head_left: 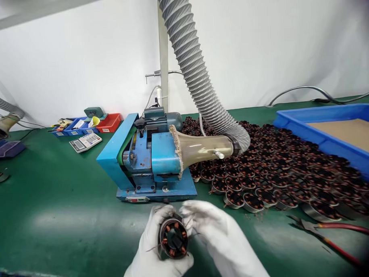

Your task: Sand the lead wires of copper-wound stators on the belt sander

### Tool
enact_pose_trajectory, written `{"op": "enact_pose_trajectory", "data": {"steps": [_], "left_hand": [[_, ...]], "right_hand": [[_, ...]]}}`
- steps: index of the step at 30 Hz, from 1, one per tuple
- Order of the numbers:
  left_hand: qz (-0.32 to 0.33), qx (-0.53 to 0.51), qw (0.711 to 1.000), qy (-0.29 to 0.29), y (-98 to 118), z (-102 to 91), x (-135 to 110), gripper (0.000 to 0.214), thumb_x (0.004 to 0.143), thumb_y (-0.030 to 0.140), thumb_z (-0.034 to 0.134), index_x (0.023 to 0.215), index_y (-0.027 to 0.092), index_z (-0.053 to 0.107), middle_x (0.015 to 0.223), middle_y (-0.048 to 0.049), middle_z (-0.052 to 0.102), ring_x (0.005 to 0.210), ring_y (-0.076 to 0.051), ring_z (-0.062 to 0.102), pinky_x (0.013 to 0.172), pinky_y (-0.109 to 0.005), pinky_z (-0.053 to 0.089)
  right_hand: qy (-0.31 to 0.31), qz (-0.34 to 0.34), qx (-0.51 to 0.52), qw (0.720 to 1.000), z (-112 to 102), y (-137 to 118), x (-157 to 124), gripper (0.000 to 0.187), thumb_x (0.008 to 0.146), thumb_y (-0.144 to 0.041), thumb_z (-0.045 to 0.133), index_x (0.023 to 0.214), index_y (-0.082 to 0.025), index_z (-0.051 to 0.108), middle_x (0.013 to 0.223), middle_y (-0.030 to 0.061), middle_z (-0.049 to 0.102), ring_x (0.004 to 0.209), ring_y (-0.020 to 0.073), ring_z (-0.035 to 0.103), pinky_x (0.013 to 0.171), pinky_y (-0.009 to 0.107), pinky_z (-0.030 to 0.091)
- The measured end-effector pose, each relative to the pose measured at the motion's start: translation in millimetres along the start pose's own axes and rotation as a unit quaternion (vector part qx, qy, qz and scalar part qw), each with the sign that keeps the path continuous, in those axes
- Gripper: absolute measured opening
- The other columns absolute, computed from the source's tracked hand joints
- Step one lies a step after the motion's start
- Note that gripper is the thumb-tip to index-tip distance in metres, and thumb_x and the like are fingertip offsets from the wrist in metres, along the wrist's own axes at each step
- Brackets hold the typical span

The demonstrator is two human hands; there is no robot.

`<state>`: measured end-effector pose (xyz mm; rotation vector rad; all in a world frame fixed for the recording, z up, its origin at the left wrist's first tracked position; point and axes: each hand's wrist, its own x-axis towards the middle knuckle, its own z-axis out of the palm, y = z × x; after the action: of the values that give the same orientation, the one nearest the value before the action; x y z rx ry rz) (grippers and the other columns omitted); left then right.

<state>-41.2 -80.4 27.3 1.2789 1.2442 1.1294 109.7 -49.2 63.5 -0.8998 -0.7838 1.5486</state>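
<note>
My left hand (158,252), in a white glove, is wrapped round a motor stator (174,238) with a silver metal rim, a black core and copper windings. The stator's open face points up towards me. At its upper right side, my gloved right hand (208,224) has its fingers pinched together on a thin wire lead (191,217); the fingertips partly hide it. Another thin wire sticks out on the left of the stator. Just beyond both hands stands a blue belt-driven machine (167,155) with a motor on top.
A grey ribbed hose (194,65) joins the machine's clear funnel (200,150). Many similar stators (253,200) crowd the right side, beside a blue tray (323,137). Red-handled pliers (314,227) lie at the right. A calculator (85,142) and small bins (109,122) stand at the back left.
</note>
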Motion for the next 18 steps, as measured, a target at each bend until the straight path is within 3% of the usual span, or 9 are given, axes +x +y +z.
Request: {"op": "enact_pose_trajectory", "data": {"steps": [3, 7, 10, 13, 16, 18], "left_hand": [[0.126, 0.053, 0.99, -0.019, 2, 3.6, 5, 0.051, 0.065, 0.012, 0.067, 0.111, 0.029, 0.055, 0.113, -0.003, 0.054, 0.108, -0.022, 0.056, 0.094, -0.032, 0.046], [0.202, 0.099, 0.974, 0.013, -4, 12.0, 8, 0.05, 0.066, 0.01, 0.066, 0.11, 0.029, 0.051, 0.103, -0.0019, 0.052, 0.104, -0.02, 0.054, 0.089, -0.031, 0.047], [0.203, 0.122, 0.97, 0.059, -11, 11.5, 7, 0.053, 0.065, 0.009, 0.067, 0.11, 0.029, 0.048, 0.107, -0.0021, 0.049, 0.106, -0.02, 0.053, 0.091, -0.032, 0.046], [0.17, 0.134, 0.975, 0.045, -12, 5.4, 9, 0.059, 0.069, 0.011, 0.066, 0.119, 0.032, 0.044, 0.118, -0.003, 0.047, 0.111, -0.02, 0.052, 0.096, -0.033, 0.044], [0.126, 0.097, 0.987, 0.02, -11, 4.0, 16, 0.055, 0.073, 0.011, 0.061, 0.121, 0.033, 0.046, 0.122, -0.0029, 0.049, 0.115, -0.021, 0.051, 0.098, -0.034, 0.043], [0.095, 0.057, 0.993, 0.036, -12, 8.8, 25, 0.048, 0.074, 0.009, 0.057, 0.116, 0.031, 0.05, 0.119, -0.0027, 0.053, 0.112, -0.02, 0.053, 0.098, -0.034, 0.042]], "right_hand": [[0.026, -0.03, -0.1, 0.994, 8, 10, 0, 0.007, 0.061, -0.021, 0.079, 0.067, -0.021, 0.076, 0.075, 0.0056, 0.071, 0.072, 0.0201, 0.063, 0.068, 0.029, 0.052], [0.046, 0.007, 0.066, 0.997, 2, 15, 22, 0.019, 0.058, -0.029, 0.083, 0.073, -0.018, 0.076, 0.06, 0.0012, 0.065, 0.051, 0.0099, 0.053, 0.049, 0.021, 0.046], [0.1, -0.046, 0.153, 0.982, -9, 14, 33, 0.028, 0.056, -0.033, 0.084, 0.079, -0.02, 0.075, 0.06, -0.0017, 0.061, 0.052, 0.0082, 0.052, 0.05, 0.019, 0.047], [0.156, -0.126, -0.014, 0.98, -13, 23, 25, 0.014, 0.071, -0.032, 0.074, 0.082, -0.023, 0.075, 0.075, 0.0022, 0.07, 0.069, 0.0142, 0.063, 0.066, 0.025, 0.053], [0.117, -0.211, -0.252, 0.937, -8, 42, 12, 0.014, 0.074, -0.029, 0.07, 0.086, -0.025, 0.075, 0.096, 0.006, 0.073, 0.092, 0.0233, 0.065, 0.086, 0.037, 0.051], [0.088, -0.23, -0.328, 0.912, -3, 53, 13, 0.019, 0.076, -0.03, 0.067, 0.092, -0.024, 0.074, 0.101, 0.008, 0.072, 0.097, 0.0265, 0.064, 0.091, 0.042, 0.049]]}}
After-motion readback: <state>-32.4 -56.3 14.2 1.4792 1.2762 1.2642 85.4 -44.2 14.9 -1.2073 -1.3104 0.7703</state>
